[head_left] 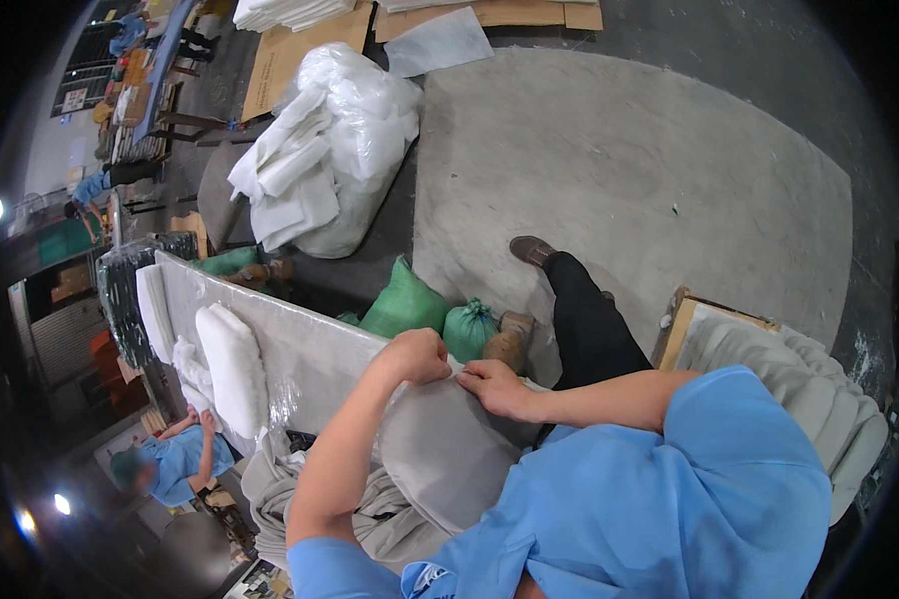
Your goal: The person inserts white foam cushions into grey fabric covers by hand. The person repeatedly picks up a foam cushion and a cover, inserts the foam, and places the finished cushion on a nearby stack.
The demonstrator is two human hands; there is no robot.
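A gray cloth piece (445, 454) is lying at the near edge of the long table (315, 364), directly before the person, its far end reaching up to both hands. The left hand (420, 356) is curling narrowly and pinching at the cloth's far edge. The right hand (497, 389) is closing just beside it, thumb and fingers gripping the same edge. To the near left, folded gray fabric (273, 489) is heaping up beside the cloth piece. Farther left, a fluffy white pad (232, 369) is lying on the table, and a co-worker in a blue shirt (185, 461) is standing at its left side. Beyond the table, a large green sack (405, 301) and a smaller tied green sack (469, 329) are sitting side by side. Farther off, a clear plastic bag (370, 110) is bulging with white pieces, left of a broad gray sheet (619, 170) covering the floor. On the right, gray pads (789, 384) are standing in a row.
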